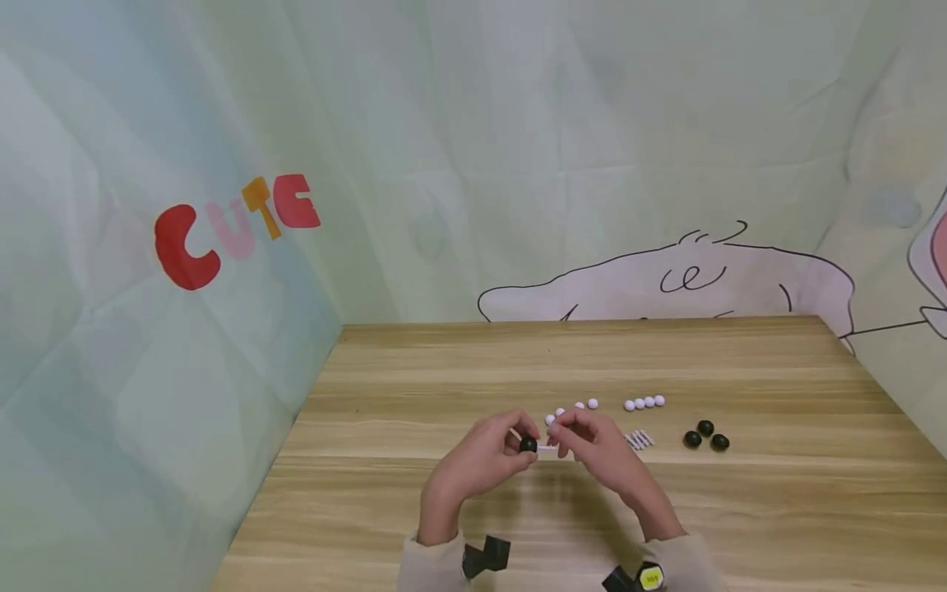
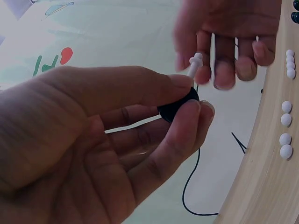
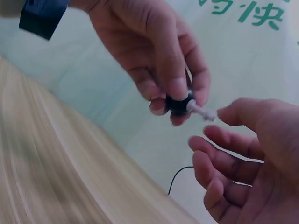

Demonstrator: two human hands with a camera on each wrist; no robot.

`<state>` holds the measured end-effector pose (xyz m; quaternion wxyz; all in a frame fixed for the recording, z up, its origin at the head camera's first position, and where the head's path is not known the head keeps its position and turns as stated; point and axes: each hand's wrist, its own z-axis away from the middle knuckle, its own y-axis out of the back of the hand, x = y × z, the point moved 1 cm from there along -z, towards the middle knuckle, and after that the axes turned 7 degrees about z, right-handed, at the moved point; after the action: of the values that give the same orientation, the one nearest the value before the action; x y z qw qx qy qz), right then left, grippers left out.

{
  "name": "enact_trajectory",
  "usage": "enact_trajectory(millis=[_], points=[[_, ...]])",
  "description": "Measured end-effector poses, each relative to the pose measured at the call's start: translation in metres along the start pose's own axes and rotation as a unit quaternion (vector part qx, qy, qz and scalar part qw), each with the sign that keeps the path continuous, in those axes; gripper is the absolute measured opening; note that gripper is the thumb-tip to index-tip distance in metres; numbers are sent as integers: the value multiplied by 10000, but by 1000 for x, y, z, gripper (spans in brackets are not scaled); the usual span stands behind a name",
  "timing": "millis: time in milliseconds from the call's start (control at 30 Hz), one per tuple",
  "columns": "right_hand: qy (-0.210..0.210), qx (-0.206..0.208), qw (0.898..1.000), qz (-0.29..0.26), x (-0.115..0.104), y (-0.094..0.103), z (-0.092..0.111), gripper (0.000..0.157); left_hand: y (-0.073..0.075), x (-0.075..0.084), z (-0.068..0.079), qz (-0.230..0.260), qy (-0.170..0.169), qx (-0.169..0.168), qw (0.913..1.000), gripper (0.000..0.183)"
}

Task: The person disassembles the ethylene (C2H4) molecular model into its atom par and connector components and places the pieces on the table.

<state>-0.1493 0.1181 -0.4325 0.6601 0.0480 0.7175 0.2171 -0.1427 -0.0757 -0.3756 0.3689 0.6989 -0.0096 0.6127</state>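
Between the thumb and fingers of my left hand (image 1: 481, 456), a small black ball (image 1: 528, 444) is pinched above the wooden table. A short white connector stick (image 2: 192, 70) juts out of the ball, with a collar near its free end. My right hand (image 1: 601, 450) is beside that free end. In the right wrist view its thumb and index finger stand apart around the tip of the stick, and the other fingers are loosely bent. The left fingers cover part of the ball.
On the wooden table (image 1: 355, 510), white balls (image 1: 593, 404) lie behind my hands, with another row of white balls (image 1: 649, 402) to the right. Several white sticks (image 1: 639, 440) lie by my right hand. Three black balls (image 1: 706, 428) sit further right. Printed cloth (image 1: 444, 164) surrounds the table.
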Motion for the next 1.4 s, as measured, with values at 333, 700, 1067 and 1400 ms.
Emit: enact_trajectory(millis=[333,700,1067,1400], points=[[556,-621,9962,-233,-5,6,14,18,-2,3,-1,54,23,-81,9999,20],[869,-397,9950,-286,-5,4,18,12,-4,4,1,189,-49,-223,9996,15],[1205,-355,9913,-383,-3,5,22,9,-4,1,0,425,-155,-443,9980,12],[954,134,9948,-340,1,22,28,7,10,-2,8,352,142,-289,9989,6]])
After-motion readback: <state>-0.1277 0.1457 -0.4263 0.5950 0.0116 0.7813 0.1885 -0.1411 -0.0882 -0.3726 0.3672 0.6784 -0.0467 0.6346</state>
